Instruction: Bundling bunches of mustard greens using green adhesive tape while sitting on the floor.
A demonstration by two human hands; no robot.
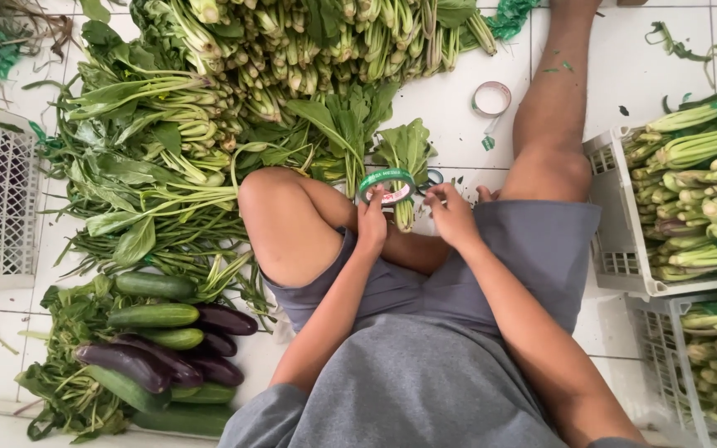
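At the far left of the frame a white crate [2, 199] stands on the tiled floor [450, 108]. To its right, at lower left, cucumbers [153, 315] and aubergines [126, 362] lie on a bed of leaves. Above them, filling the upper left and upper middle, is a big heap of greens [209, 91].

Near the middle of the frame the left hand [371, 226] grips a roll of green tape [386, 186] by its lower edge, fingers closed on it, with the roll standing just above the hand. Just right of the roll, a small bunch [407, 166] of leafy greens points its leaves toward the top of the frame; its stems come down between the two hands. The right hand [450, 214] sits just right of the stems, fingers curled and pinched toward them; whether it holds the loose tape end or the stems cannot be told. The two hands are close together, above the person's lap and grey shorts [425, 365], between bare knees.

Farther up and right of the hands, a second, paler tape roll [491, 98] lies flat on the floor, well apart from them. At the right edge, two white crates [624, 249] hold tied bundles [699, 191] of green stalks, stacked with cut ends facing left.
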